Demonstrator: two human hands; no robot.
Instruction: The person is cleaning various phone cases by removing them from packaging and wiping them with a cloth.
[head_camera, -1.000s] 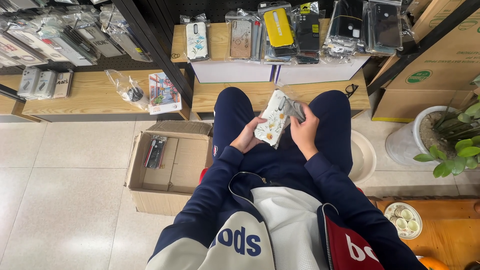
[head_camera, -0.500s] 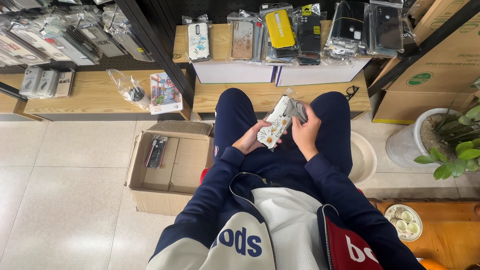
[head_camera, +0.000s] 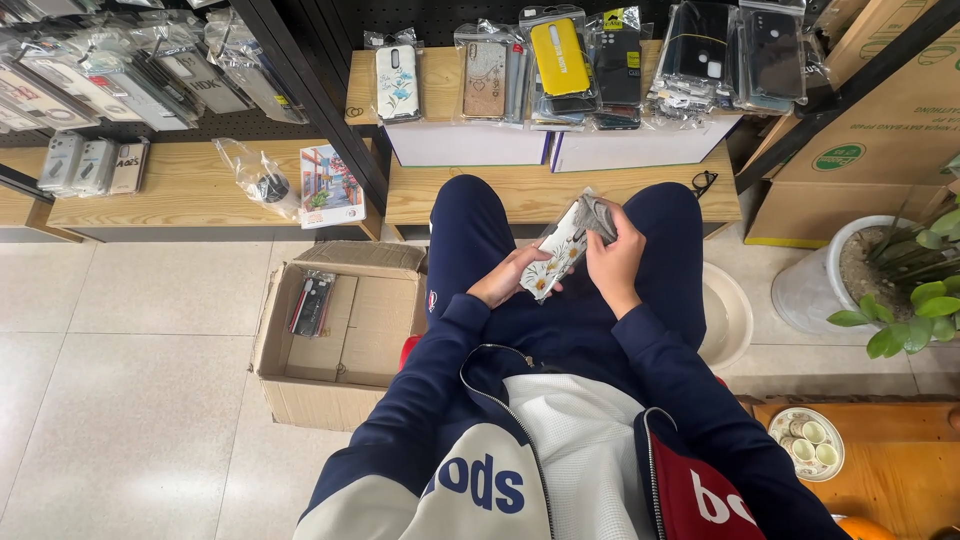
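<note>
I sit with my knees in dark blue trousers. Over my lap both hands hold a white phone case with daisy flowers (head_camera: 556, 256), wrapped in clear plastic. My left hand (head_camera: 508, 277) supports its lower end from underneath. My right hand (head_camera: 614, 250) grips its upper end, fingers curled over the plastic wrap. The case is tilted, its long side running from lower left to upper right.
An open cardboard box (head_camera: 345, 340) with one packaged case (head_camera: 312, 302) stands on the tiled floor to my left. Wooden shelves (head_camera: 560, 190) ahead carry white boxes and several packaged phone cases (head_camera: 560, 55). A potted plant (head_camera: 880, 270), large cartons and a small tray of cups (head_camera: 805, 442) are on the right.
The case has turned in my hands, from lying flatter to tilted more edge-on, and my right hand has shifted along its upper end.
</note>
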